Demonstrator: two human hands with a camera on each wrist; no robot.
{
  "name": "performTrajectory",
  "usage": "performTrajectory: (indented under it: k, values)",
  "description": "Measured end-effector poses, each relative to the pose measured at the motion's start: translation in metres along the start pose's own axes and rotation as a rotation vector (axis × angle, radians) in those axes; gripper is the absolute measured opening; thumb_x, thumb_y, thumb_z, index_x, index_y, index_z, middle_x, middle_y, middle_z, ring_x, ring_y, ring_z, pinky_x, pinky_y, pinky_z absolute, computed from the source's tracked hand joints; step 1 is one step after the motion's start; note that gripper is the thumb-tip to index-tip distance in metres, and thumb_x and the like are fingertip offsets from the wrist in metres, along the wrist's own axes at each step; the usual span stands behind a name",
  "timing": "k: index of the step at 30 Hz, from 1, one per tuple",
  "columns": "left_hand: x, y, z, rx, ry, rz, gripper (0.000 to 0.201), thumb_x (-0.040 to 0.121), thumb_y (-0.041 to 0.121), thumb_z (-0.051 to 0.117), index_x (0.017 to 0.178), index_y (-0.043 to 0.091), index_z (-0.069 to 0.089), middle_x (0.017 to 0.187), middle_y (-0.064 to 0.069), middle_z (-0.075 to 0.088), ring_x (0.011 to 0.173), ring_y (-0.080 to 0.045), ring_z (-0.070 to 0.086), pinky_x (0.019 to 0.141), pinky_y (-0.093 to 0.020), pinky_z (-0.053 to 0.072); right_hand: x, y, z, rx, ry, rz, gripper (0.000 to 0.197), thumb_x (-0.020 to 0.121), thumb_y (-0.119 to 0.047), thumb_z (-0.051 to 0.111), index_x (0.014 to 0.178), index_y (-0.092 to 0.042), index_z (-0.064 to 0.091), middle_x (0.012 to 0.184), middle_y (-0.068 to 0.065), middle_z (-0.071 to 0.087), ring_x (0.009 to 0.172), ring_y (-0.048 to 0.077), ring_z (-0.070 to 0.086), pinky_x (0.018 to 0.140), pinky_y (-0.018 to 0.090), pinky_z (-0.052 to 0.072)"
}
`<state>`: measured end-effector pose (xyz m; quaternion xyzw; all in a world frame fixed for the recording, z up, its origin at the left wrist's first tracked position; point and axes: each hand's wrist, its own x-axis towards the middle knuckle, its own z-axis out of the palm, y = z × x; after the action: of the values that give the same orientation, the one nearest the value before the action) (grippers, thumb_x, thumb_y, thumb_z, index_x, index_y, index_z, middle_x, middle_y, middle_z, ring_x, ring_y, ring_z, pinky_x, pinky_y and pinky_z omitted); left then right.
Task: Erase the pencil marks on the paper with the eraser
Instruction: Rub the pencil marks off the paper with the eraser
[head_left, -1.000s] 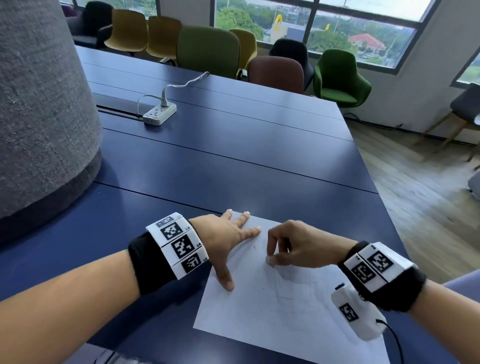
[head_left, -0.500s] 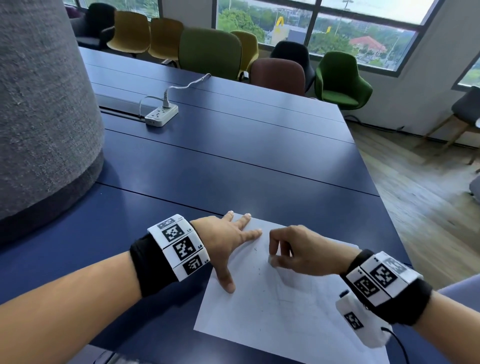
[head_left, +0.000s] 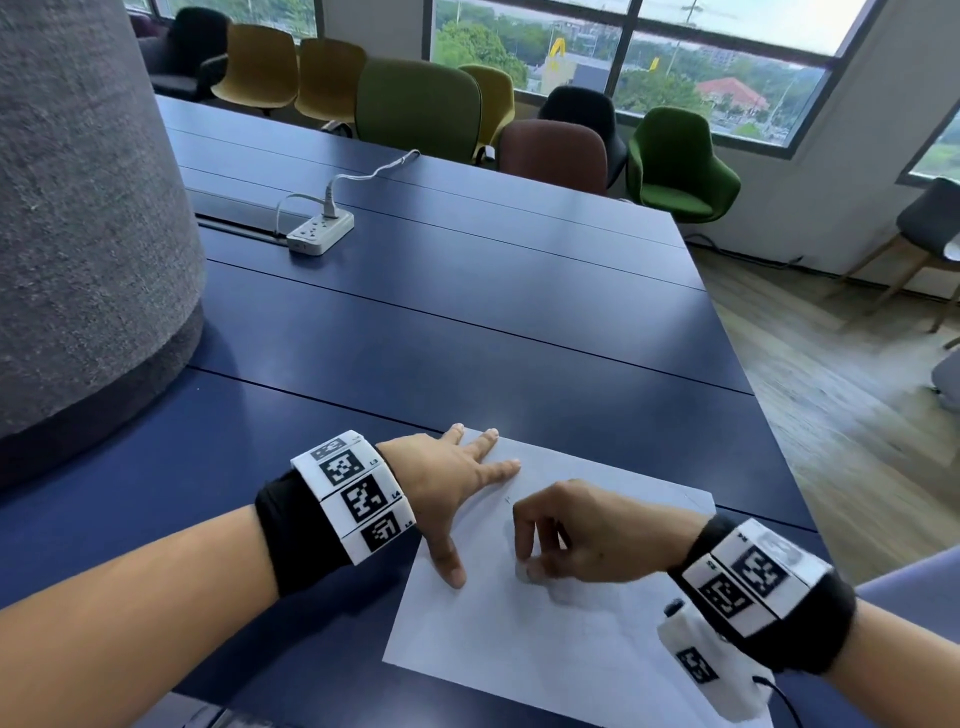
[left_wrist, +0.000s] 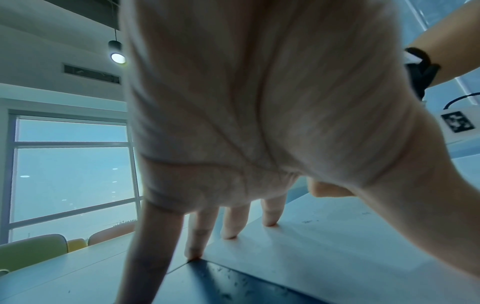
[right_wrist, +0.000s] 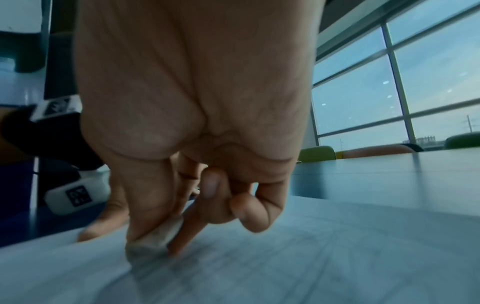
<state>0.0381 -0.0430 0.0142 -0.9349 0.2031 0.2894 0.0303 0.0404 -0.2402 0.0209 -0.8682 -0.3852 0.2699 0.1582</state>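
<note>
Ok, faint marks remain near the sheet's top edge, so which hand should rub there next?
Right hand: it already pinches the eraser against the paper. Left hand lies flat, pinning the sheet.

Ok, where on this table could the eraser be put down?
Bare blue table lies between the paper's far edge and the power strip. Crowded: the paper's near-left corner, where the left hand presses and the right hand rubs.

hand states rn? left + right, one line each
Left hand: open, fingers spread flat, pressing the paper down.
Right hand: closed, thumb and fingers pinching the eraser against the paper.
</note>
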Motion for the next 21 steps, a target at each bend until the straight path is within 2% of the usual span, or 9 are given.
performTrajectory:
  k: [3, 5, 9, 11, 17, 21]
  values:
    - [-0.001, 0.0, 0.0, -0.005, 0.001, 0.0, 0.132, 0.062, 0.058, 0.084, 0.153, 0.042, -0.011, 0.161, 0.004, -0.023, 0.15, -0.027, -0.015, 0.116, -0.046, 0.022, 0.011, 0.013, -0.01, 0.0, 0.118, 0.086, 0.012, 0.086, -0.029, 0.069, 0.089, -0.019, 0.063, 0.072, -0.008, 0.061, 0.055, -0.002, 0.051, 0.054, 0.011, 0.036]
    - [-0.001, 0.0, 0.0, -0.004, 0.003, 0.001, 0.132, 0.063, 0.058, 0.084, 0.153, 0.041, -0.011, 0.161, 0.004, -0.024, 0.15, -0.027, -0.015, 0.116, -0.045, 0.023, 0.014, 0.019, -0.012, 0.008, 0.17, 0.121, 0.012, 0.088, -0.03, 0.068, 0.088, -0.021, 0.06, 0.071, -0.008, 0.06, 0.054, -0.003, 0.051, 0.052, 0.01, 0.036]
    - [-0.001, 0.0, 0.0, -0.003, -0.002, 0.0, 0.133, 0.063, 0.058, 0.084, 0.153, 0.041, -0.012, 0.162, 0.003, -0.023, 0.149, -0.027, -0.015, 0.115, -0.046, 0.023, 0.008, 0.013, -0.011, 0.018, 0.104, 0.086, 0.011, 0.088, -0.028, 0.068, 0.089, -0.018, 0.062, 0.066, -0.01, 0.053, 0.055, -0.003, 0.05, 0.056, 0.009, 0.038]
    - [0.0, 0.0, 0.0, 0.001, -0.005, -0.002, 0.133, 0.062, 0.059, 0.083, 0.153, 0.042, -0.012, 0.161, 0.004, -0.024, 0.149, -0.027, -0.015, 0.115, -0.046, 0.024, 0.009, 0.013, -0.013, -0.002, 0.072, 0.079, 0.012, 0.086, -0.029, 0.07, 0.09, -0.018, 0.065, 0.068, -0.01, 0.056, 0.056, -0.003, 0.05, 0.056, 0.01, 0.039]
    - [0.0, 0.0, 0.0, -0.004, -0.005, 0.002, 0.131, 0.063, 0.058, 0.084, 0.153, 0.042, -0.011, 0.161, 0.005, -0.023, 0.149, -0.026, -0.015, 0.116, -0.046, 0.023, 0.02, 0.037, -0.022, -0.003, 0.249, 0.186, 0.013, 0.087, -0.033, 0.069, 0.084, -0.025, 0.059, 0.066, -0.01, 0.058, 0.053, 0.0, 0.051, 0.054, 0.011, 0.035]
    - [-0.001, 0.0, 0.0, -0.003, -0.001, 0.002, 0.132, 0.063, 0.057, 0.084, 0.153, 0.041, -0.011, 0.161, 0.004, -0.023, 0.15, -0.027, -0.015, 0.115, -0.045, 0.023, 0.014, 0.029, -0.018, 0.007, 0.137, 0.126, 0.014, 0.086, -0.032, 0.07, 0.085, -0.02, 0.063, 0.065, -0.01, 0.057, 0.052, 0.0, 0.051, 0.052, 0.012, 0.038]
